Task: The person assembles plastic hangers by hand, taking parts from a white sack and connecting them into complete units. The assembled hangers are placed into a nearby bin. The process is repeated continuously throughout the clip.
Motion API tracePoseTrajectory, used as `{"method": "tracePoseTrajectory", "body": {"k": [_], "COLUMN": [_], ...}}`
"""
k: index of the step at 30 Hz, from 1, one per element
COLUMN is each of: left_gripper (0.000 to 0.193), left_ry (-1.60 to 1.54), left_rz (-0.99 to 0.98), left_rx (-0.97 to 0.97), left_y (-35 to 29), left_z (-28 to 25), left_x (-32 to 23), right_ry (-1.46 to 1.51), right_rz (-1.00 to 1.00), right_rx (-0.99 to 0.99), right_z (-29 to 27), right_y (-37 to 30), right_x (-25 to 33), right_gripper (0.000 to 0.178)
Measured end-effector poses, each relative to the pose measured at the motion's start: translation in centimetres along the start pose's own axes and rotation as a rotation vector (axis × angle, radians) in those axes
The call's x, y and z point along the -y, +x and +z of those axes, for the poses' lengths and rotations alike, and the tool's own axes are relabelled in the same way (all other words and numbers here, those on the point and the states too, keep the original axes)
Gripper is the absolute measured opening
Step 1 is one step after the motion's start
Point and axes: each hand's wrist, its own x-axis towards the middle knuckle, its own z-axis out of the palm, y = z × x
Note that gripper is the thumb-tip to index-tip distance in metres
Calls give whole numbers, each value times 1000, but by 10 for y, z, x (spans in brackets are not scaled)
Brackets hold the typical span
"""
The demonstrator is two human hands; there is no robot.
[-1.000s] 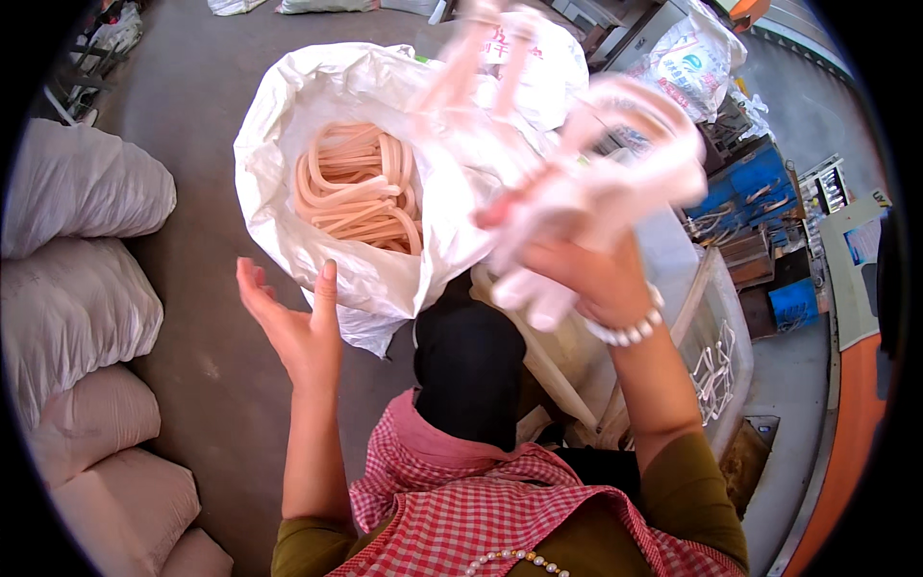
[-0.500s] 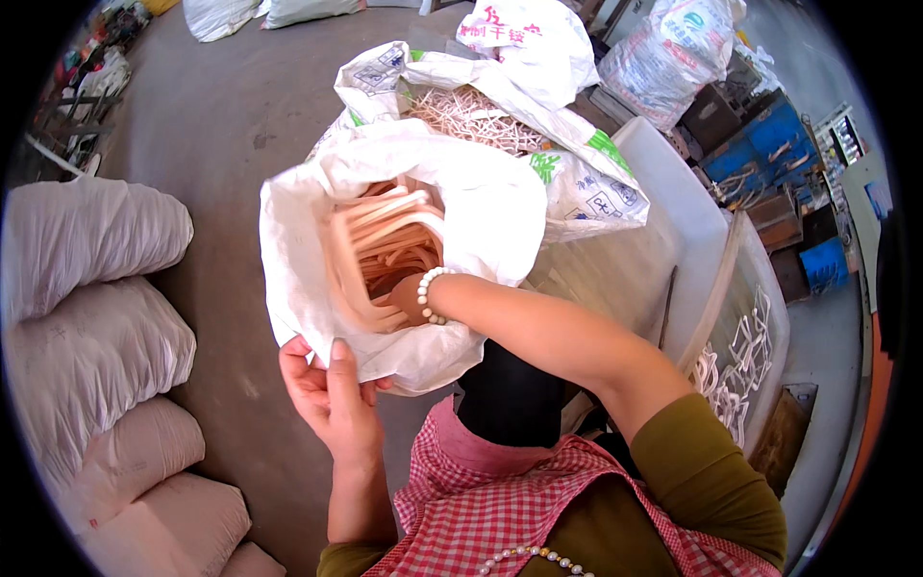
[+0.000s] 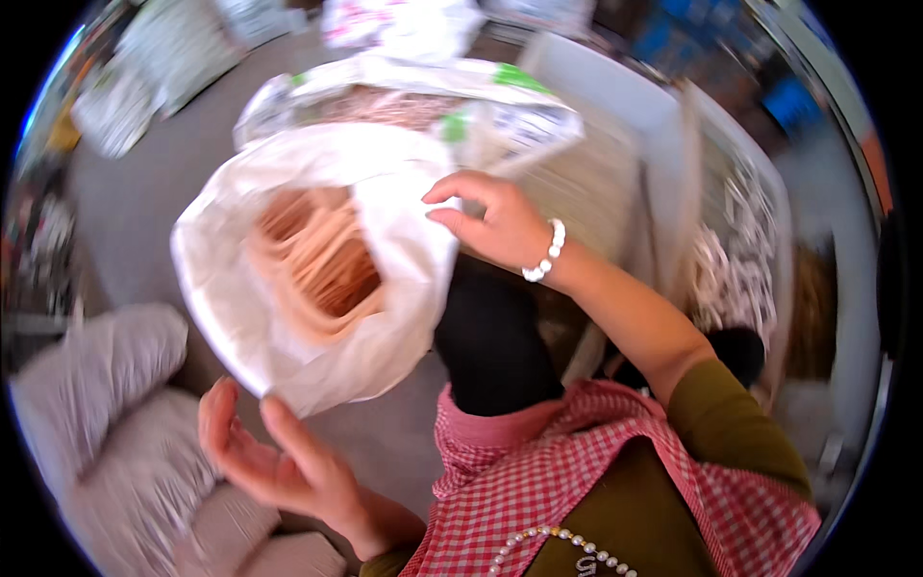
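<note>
Peach-pink loops (image 3: pixel 322 264) lie in a heap inside the open white sack (image 3: pixel 207 279), nearer its left rim than its right; from where I watch, motion smear hides single strands, and the depth of the pile sinks into shadow toward the near right.

I see the left hand (image 3: pixel 279 471) just off the sack's near-left rim, palm bare and fingers spread, holding nothing; its fingertips blur, so I cannot tell whether one brushes the plastic. The right hand (image 3: pixel 495 221), wearing a white bead bracelet (image 3: pixel 546 252), is at the sack's right rim, thumb and forefinger parted around a gap. Its other fingers are mostly hidden from me, and I cannot tell whether the tips touch the rim.

Beyond the far rim, a green-marked sack (image 3: pixel 524 79) shows only its upper part; the thin pale pieces (image 3: pixel 385 108) inside run together. A knee and the right arm cover part of the pale bin (image 3: pixel 615 72). At lower left, stacked bulging sacks (image 3: pixel 139 462) are cut by the view's dark border.
</note>
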Motion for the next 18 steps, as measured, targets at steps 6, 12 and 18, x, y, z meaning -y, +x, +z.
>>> {"method": "tracePoseTrajectory", "body": {"k": [6,12,18], "left_gripper": [19,26,25], "left_ry": [-568,-485,-330], "left_rz": [320,620,448], "left_rx": [459,820,1199], "left_y": [-18,-79,-123], "left_z": [87,224,276], "left_x": [-111,-188,-138], "right_ry": [-264,-933,-783], "right_rz": [776,1328,1519], "right_rx": [-104,-26,-311], "right_z": [-146,-188,-150], "right_y": [-146,-326,-296], "right_x": [-100,-238,-280], "right_gripper": [20,36,37]}}
